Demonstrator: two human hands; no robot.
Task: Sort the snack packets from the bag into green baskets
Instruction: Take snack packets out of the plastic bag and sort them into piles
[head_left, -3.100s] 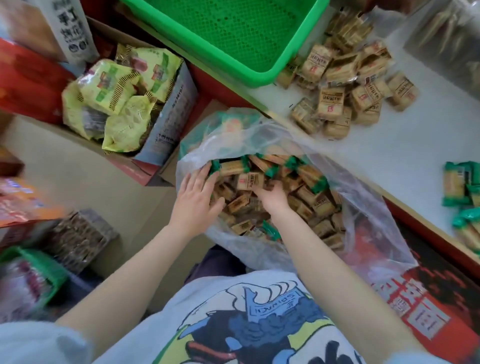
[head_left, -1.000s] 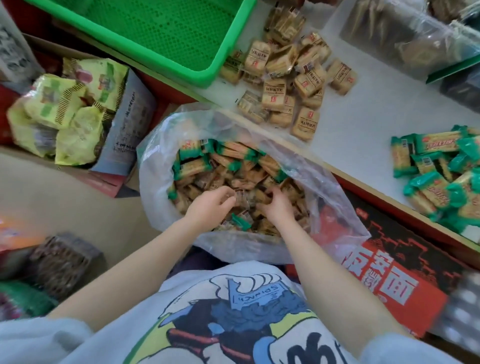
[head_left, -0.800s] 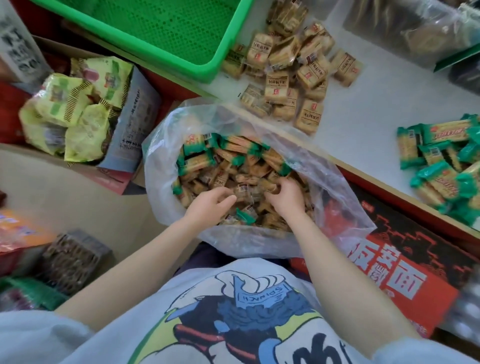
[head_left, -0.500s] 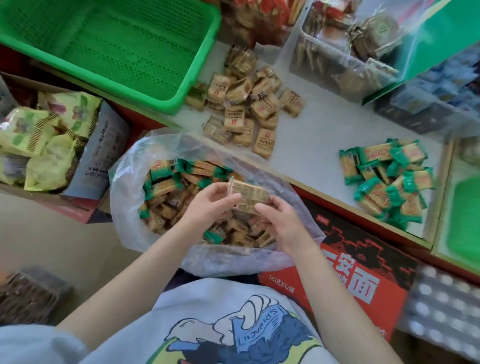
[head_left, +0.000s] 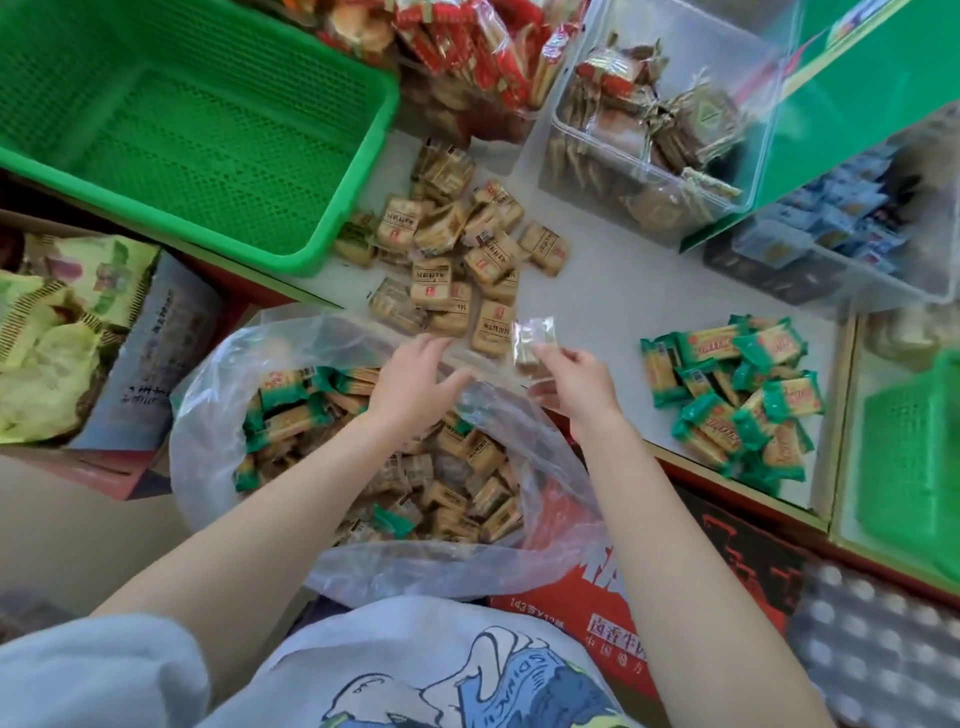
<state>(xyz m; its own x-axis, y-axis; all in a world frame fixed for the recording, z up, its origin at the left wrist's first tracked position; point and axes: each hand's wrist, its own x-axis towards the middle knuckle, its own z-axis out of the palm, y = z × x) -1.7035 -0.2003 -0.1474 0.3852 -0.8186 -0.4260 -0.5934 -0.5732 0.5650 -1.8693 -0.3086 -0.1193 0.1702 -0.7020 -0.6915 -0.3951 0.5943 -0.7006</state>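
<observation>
One brown packet (head_left: 531, 347) sits pinched in your right hand (head_left: 574, 382) at mid-frame, above the worktop (head_left: 613, 291); your left hand (head_left: 415, 384) hovers slack-fingered, holding nothing, over the bag (head_left: 291, 457). Next, judge its sort: likely the brown pile (head_left: 457, 249), below the green basket (head_left: 176, 130) at upper left.

light: bright, even, soft shadows | blur: right edge, lower corners | distortion: wide-angle edge bending

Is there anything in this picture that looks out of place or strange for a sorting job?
Yes. The green basket holds nothing, while the sorted packets lie loose on the white counter: a brown pile beside the basket and a green pile further right. The right hand pinches one more packet above the counter, not the basket.
</observation>
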